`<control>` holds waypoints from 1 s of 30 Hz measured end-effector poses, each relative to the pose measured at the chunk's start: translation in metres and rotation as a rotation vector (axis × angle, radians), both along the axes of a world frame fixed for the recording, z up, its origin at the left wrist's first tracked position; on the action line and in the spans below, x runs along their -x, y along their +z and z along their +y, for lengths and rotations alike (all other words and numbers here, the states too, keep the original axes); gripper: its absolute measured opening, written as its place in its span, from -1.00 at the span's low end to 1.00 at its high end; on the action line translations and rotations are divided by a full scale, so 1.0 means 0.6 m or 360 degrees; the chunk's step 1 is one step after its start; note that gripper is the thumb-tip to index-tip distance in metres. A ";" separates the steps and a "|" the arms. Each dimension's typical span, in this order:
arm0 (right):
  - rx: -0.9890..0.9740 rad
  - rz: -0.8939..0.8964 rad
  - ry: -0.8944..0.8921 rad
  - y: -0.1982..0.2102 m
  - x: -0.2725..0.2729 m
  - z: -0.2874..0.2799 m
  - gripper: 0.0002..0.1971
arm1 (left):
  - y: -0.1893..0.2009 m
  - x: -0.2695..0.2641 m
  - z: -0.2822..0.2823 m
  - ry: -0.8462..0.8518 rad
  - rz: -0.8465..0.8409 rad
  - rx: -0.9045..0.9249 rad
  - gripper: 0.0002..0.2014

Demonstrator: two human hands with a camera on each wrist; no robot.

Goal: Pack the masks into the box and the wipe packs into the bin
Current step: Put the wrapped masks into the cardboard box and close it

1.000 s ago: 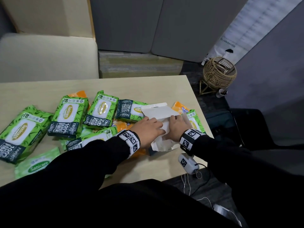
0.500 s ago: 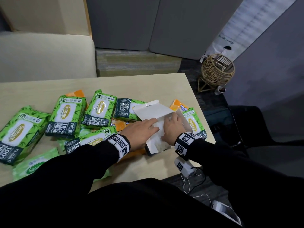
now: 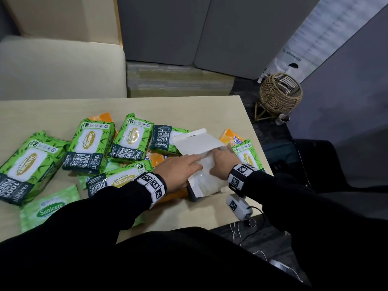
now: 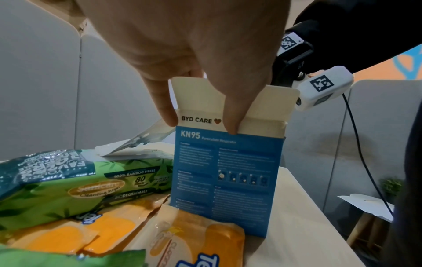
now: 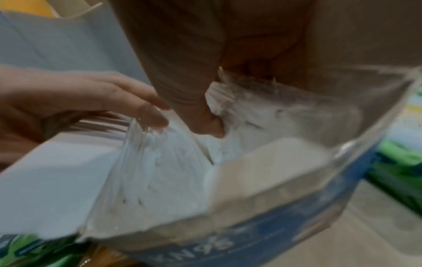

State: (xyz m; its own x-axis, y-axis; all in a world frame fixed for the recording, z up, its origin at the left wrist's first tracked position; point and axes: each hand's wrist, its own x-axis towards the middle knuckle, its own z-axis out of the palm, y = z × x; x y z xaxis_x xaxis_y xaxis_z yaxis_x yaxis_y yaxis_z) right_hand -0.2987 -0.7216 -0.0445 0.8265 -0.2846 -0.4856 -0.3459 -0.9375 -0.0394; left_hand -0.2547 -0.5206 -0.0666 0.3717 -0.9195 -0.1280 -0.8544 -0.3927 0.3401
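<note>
A blue KN95 mask box (image 3: 195, 183) stands open near the table's right front edge, its white lid flap folded back. White masks (image 3: 210, 181) in clear wrap sit inside it. My left hand (image 3: 182, 169) pinches the box's near flap (image 4: 198, 101), two digits outside and the rest reaching in to touch the wrap (image 5: 148, 112). My right hand (image 3: 222, 162) grips the masks (image 5: 164, 171), its thumb (image 5: 205, 124) dug into them and its fingers hidden behind. Green wipe packs (image 3: 130, 139) and orange ones (image 3: 233, 139) lie scattered left of and around the box (image 4: 228, 171).
The table (image 3: 189, 110) ends just right of the box. A round wicker basket (image 3: 280, 93) stands on the floor beyond that edge. A beige seat (image 3: 63, 70) lies behind the table. A white tagged unit (image 3: 239, 206) with a cable hangs under my right wrist.
My left fingers have stretched out from a curl across the box opening. The masks have sunk deeper into the box. The box has turned slightly.
</note>
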 end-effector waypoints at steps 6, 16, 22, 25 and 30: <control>-0.0215 -0.0220 -0.0116 0.015 0.016 -0.041 -0.15 | -0.008 0.004 -0.002 -0.0105 -0.0081 0.0001 -0.20; -0.0201 -0.0270 -0.0370 0.048 0.008 -0.091 -0.71 | -0.013 -0.001 -0.002 -0.0073 -0.0375 0.0005 -0.45; -0.0332 -0.0098 -0.0410 0.038 0.005 -0.069 -0.87 | -0.010 -0.030 0.000 0.0254 -0.0269 0.0209 -0.70; -0.0354 0.0125 -0.0352 0.043 0.004 -0.063 -0.72 | -0.034 -0.028 0.022 0.0306 0.0008 0.0229 -0.67; -0.0356 -0.0131 -0.0228 0.044 0.014 -0.050 -0.19 | -0.045 -0.025 0.046 0.0599 0.0415 0.0518 -0.75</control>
